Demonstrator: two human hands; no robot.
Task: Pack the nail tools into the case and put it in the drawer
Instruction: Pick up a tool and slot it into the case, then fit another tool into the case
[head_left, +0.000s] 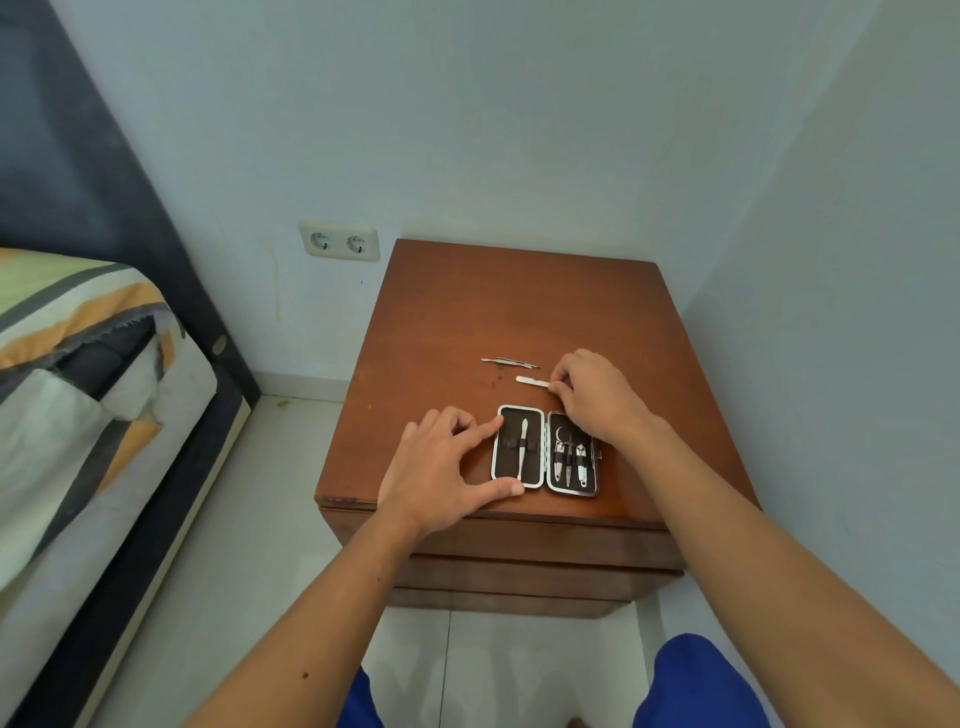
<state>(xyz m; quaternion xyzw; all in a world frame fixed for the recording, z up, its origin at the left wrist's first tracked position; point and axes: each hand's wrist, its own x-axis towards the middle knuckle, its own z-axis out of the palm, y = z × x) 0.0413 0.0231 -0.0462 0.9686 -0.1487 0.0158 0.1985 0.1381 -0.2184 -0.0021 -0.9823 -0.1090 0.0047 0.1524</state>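
An open black case (544, 451) with a silver rim lies flat near the front edge of the brown nightstand (467, 322). Its left half holds one slim tool; its right half holds three tools under straps. My left hand (447, 467) rests against the case's left side, index finger and thumb touching the rim. My right hand (592, 395) reaches past the case's far right corner and pinches one end of a flat silver nail file (531, 382) lying on the wood. Two thin silver tools (509, 361) lie loose a little farther back.
Shut drawer fronts (540, 566) stack below the nightstand top. A bed (78, 395) with a striped cover stands at the left, with a strip of white floor between. A double wall socket (338, 242) sits behind. Walls close in at the back and right.
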